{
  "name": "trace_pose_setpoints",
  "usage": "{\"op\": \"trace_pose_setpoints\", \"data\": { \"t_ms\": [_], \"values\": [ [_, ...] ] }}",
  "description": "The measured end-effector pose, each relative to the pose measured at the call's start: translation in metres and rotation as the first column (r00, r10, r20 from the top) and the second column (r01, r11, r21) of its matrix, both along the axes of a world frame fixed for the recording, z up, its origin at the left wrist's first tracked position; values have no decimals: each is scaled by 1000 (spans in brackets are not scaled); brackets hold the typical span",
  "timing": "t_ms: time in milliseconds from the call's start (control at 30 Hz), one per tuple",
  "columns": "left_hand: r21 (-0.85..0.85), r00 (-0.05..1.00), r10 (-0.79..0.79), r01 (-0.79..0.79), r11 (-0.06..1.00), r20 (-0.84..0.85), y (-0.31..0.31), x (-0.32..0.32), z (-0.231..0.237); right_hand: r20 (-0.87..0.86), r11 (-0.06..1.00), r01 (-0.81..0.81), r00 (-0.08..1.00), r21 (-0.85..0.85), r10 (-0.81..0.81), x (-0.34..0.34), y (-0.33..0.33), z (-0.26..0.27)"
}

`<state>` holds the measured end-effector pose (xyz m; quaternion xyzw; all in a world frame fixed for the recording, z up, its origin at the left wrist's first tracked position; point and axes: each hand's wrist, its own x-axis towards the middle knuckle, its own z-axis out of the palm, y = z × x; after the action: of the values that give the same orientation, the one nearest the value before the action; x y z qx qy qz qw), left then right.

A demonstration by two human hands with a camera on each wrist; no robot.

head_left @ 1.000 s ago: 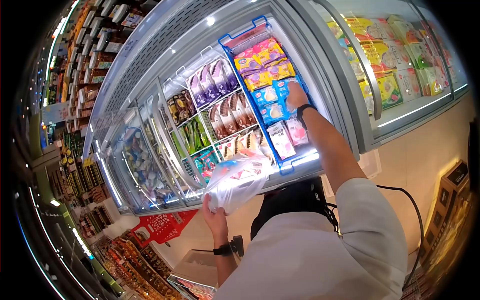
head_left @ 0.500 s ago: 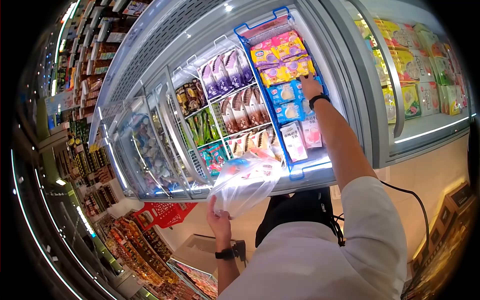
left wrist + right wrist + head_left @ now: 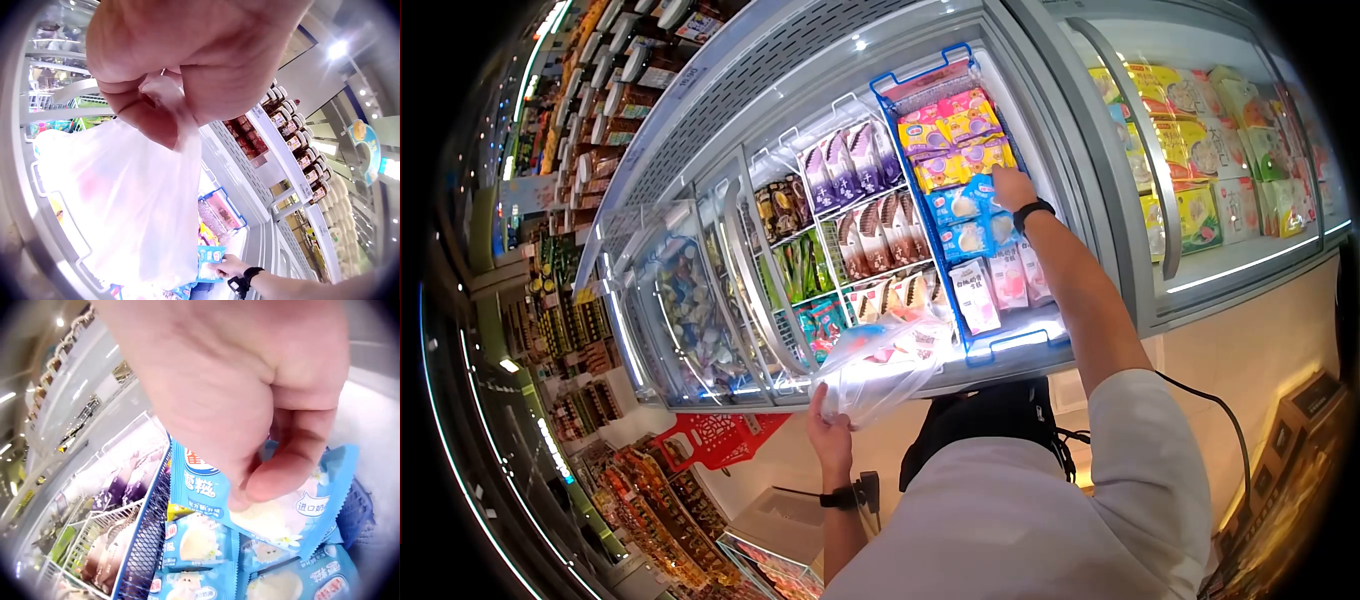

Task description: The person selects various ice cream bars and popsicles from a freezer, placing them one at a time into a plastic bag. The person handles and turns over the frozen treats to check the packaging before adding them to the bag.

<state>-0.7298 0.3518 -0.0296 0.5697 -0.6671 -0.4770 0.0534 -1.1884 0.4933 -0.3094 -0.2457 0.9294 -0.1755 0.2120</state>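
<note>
My right hand (image 3: 250, 394) pinches a blue packet (image 3: 275, 519) between thumb and fingers, above more blue packets (image 3: 197, 540) in the blue wire basket (image 3: 145, 550). In the head view the right hand (image 3: 1014, 190) is over the upper right of the blue packets (image 3: 962, 240), just below yellow and purple ones (image 3: 965, 160). My left hand (image 3: 187, 56) grips the gathered top of a translucent plastic bag (image 3: 131, 206), which hangs at the freezer's front edge. A blue and red shape shows through the bag (image 3: 880, 370) in the head view, its contents otherwise unclear.
White wire racks left of the basket hold purple packs (image 3: 845, 170), brown packs (image 3: 880, 235) and green packs (image 3: 800, 268). Pink and white boxes (image 3: 975, 295) lie in the basket's near end. A glass-lidded freezer section (image 3: 1220, 170) is to the right; a red basket (image 3: 725, 438) stands below left.
My right hand moved up off the blue packets, then came back slightly, and now has a blue packet in its grip. The left hand keeps the bag near the same place.
</note>
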Motion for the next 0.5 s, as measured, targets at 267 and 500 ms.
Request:
{"op": "trace_pose_setpoints", "data": {
  "t_ms": [267,500],
  "values": [
    [-28,992,-43,40,999,-115,-6,23,-17,200,948,142,976,-284,-86,-6,10,75],
    [-33,985,-22,17,999,-169,-3,30,-21,299,889,256,943,-380,-144,1,16,125]
  ]
}}
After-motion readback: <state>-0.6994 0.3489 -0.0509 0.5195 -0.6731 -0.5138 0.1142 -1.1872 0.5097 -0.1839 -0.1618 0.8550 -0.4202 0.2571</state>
